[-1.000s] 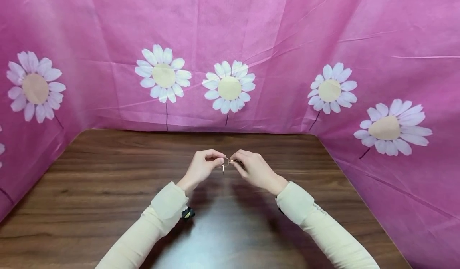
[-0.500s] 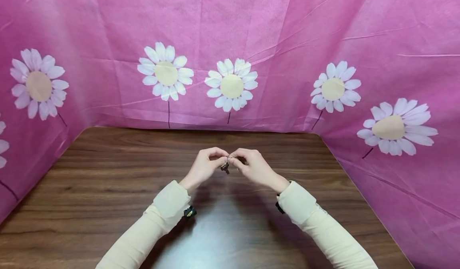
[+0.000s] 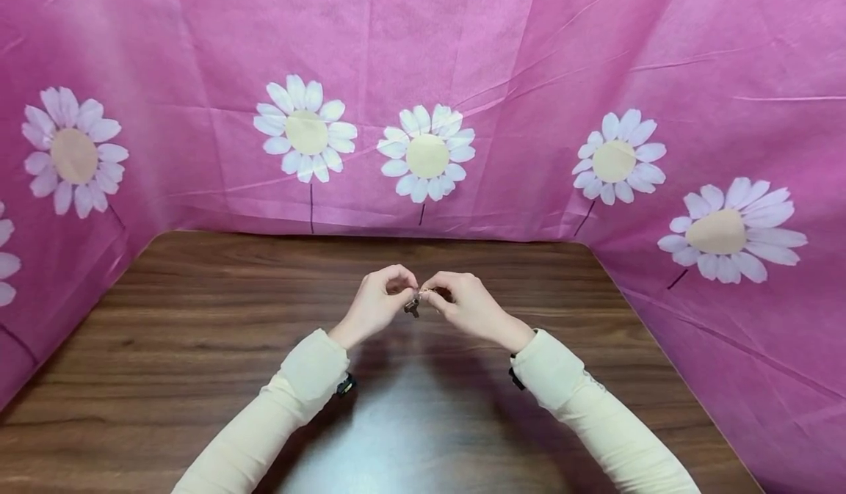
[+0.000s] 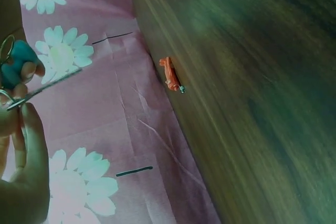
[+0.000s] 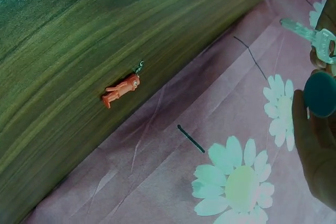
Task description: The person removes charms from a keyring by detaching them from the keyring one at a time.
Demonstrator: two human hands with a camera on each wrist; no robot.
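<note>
Both hands meet over the table, fingertips close together. My left hand (image 3: pixel 377 304) pinches a metal key (image 3: pixel 413 306) near its head; the blade hangs below the fingers. In the left wrist view the key (image 4: pixel 44 88) points away from the fingertips, with a thin ring (image 4: pixel 4 96) at its head. My right hand (image 3: pixel 472 309) grips a small teal rounded piece (image 5: pixel 320 94) and a gold-coloured ring (image 4: pixel 7 47), partly hidden by the fingers. The key (image 5: pixel 302 29) shows its flat side just above the teal piece in the right wrist view.
A small orange figurine (image 5: pixel 122 90) with a metal clasp lies on the wooden table (image 3: pixel 198 318), seen in both wrist views. A pink cloth (image 3: pixel 502 53) printed with daisies surrounds the table's back and sides.
The hands have come closer together, and the ring between them is now mostly covered. The key has turned from edge-on to showing its broad side. Lately the left hand has shifted slightly left.
</note>
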